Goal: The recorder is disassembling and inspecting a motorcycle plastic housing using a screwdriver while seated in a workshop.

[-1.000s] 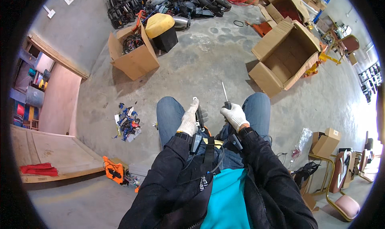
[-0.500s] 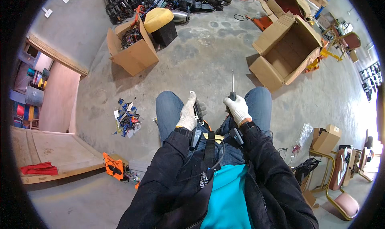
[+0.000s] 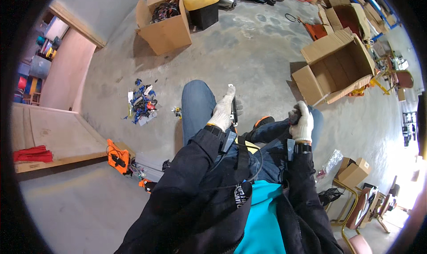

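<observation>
My left hand (image 3: 221,111), in a white knit glove, is closed around a narrow black part (image 3: 234,112) with small light metal tabs at its ends. It is held upright over my left knee, and some of the fingers are behind it. My right hand (image 3: 303,124), gloved the same way, grips a screwdriver (image 3: 321,99) by its dark handle over my right thigh. The screwdriver's shaft points up and to the right, well apart from the black part.
A pile of blue and dark scraps (image 3: 144,103) lies on the floor to the left. An empty open carton (image 3: 313,83) stands ahead right; another carton (image 3: 167,34) with cables is ahead left beside a yellow-lidded black bin (image 3: 202,14). A folding chair frame (image 3: 349,209) is at lower right.
My right hand has swung out to the right, and the screwdriver has tipped from upright to slanting right. The left hand still holds the black part. The whole view has shifted.
</observation>
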`<action>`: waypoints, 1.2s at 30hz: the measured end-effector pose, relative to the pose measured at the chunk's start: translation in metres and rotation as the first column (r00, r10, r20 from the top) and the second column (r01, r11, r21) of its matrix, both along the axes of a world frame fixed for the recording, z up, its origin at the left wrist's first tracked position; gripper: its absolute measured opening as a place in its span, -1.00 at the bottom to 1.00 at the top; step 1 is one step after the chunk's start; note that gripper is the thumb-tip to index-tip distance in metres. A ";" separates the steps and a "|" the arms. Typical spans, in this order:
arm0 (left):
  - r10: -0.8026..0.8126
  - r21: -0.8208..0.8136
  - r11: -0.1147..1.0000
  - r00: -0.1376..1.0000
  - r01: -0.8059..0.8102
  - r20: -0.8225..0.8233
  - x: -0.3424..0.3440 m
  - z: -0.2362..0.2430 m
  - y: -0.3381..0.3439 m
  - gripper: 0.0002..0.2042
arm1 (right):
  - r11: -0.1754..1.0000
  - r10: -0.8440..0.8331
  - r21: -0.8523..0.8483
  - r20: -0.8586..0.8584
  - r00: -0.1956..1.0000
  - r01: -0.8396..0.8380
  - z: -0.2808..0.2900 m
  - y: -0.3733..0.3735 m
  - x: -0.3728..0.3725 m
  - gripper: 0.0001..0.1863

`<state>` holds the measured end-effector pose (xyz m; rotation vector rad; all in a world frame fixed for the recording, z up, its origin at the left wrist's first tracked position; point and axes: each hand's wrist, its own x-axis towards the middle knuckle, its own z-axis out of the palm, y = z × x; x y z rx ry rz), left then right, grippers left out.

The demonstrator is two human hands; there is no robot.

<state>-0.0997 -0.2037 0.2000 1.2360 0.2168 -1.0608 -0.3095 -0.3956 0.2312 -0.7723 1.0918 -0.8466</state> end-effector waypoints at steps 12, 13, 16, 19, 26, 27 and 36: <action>0.025 -0.040 0.999 0.996 -0.028 -0.088 0.004 0.006 -0.009 -0.44 | 0.986 -0.112 -0.135 -0.122 0.986 0.095 0.063 0.028 -0.002 -0.82; 0.021 -0.041 0.999 0.995 -0.025 -0.099 0.004 0.006 -0.010 -0.44 | 0.987 -0.100 -0.138 -0.125 0.987 0.083 0.062 0.027 -0.005 -0.82; 0.017 -0.109 0.994 0.994 -0.029 -0.109 0.005 0.005 -0.011 -0.46 | 0.980 -0.170 -0.131 -0.187 0.968 0.147 0.053 0.024 -0.007 -0.81; 0.047 -0.145 0.987 0.990 -0.067 -0.135 0.007 0.002 -0.011 -0.50 | 0.972 -0.178 -0.192 -0.242 0.954 0.133 0.037 0.018 -0.018 -0.80; 0.076 -0.177 0.978 0.977 -0.112 -0.200 0.009 -0.002 -0.011 -0.57 | 0.959 -0.133 -0.280 -0.283 0.950 0.051 0.029 -0.001 -0.042 -0.83; 0.062 -0.175 0.979 0.976 -0.100 -0.207 0.008 -0.003 -0.011 -0.57 | 0.958 -0.146 -0.279 -0.290 0.946 0.063 0.024 -0.003 -0.050 -0.83; 0.064 -0.171 0.980 0.979 -0.098 -0.195 0.009 -0.001 -0.014 -0.54 | 0.975 -0.213 -0.116 -0.219 0.952 0.191 0.050 0.019 -0.012 -0.83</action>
